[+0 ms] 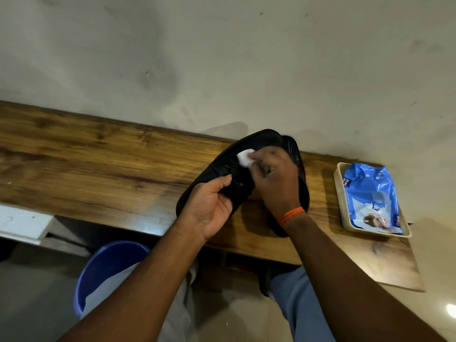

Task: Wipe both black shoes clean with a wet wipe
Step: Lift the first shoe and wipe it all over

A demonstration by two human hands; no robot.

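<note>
A black shoe point(249, 150) is tilted up above the wooden shelf point(98, 164), toe pointing away toward the wall. My left hand point(209, 206) grips its heel end from below. My right hand point(276, 178) presses a small bunched white wet wipe point(245, 157) against the shoe's upper. The second black shoe point(294, 154) lies on the shelf behind and to the right, mostly hidden by my right hand and wrist.
A blue pack of wet wipes point(370, 193) lies in a cream tray point(339, 193) at the shelf's right end. A blue bucket point(106, 265) stands on the floor below the shelf's front edge. The wall point(222, 58) runs right behind the shelf.
</note>
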